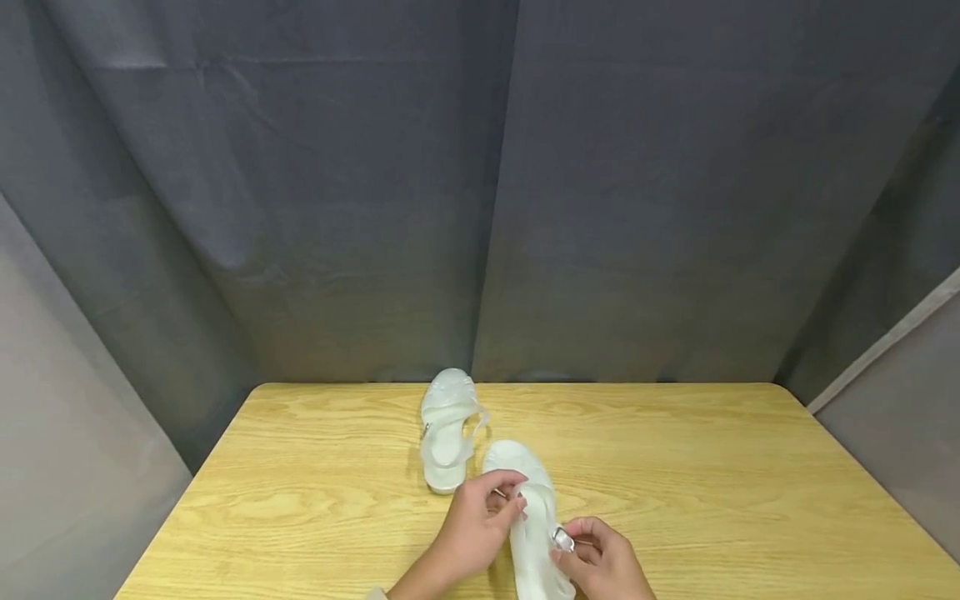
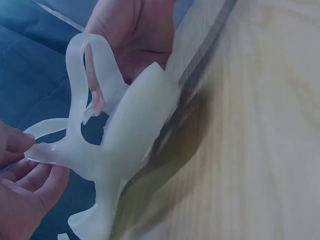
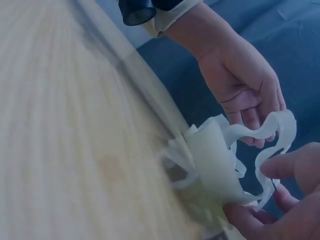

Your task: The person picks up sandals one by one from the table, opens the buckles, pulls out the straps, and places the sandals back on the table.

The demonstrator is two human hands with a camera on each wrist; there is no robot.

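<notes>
Both sides of one strappy white sandal (image 1: 536, 533) are in a grasp as we look down at the part of the wooden table (image 1: 712, 475) closest to us, about midway between its left and right edges. On the sandal's right side, the right hand (image 1: 603, 558) has its thumb and fingers in a pinch on a strap (image 3: 287, 132), with a silvery buckle (image 1: 562, 539) at the fingertips. On the left, the left hand (image 1: 480, 518) pinches a pale side band (image 2: 45, 154) between thumb and fingers, and a cream cuff (image 3: 172, 20) shows at that wrist, beside a dark round device (image 3: 137, 12). This sandal's toe points toward the table's far edge; whether its sole lies flat on the wood we cannot tell. Farther off, left of the middle, we find a matching sandal (image 1: 448, 442) set on its sole, its heel just beyond the left hand and its toe reaching the far edge as we view it. A thin band (image 1: 483, 417) loops out on its right, and a small clasp (image 1: 425, 431) sits on its left. Past the far edge hang dark grey curtains (image 1: 637, 192), with paler grey panels (image 1: 67, 417) outside the left and right edges.
</notes>
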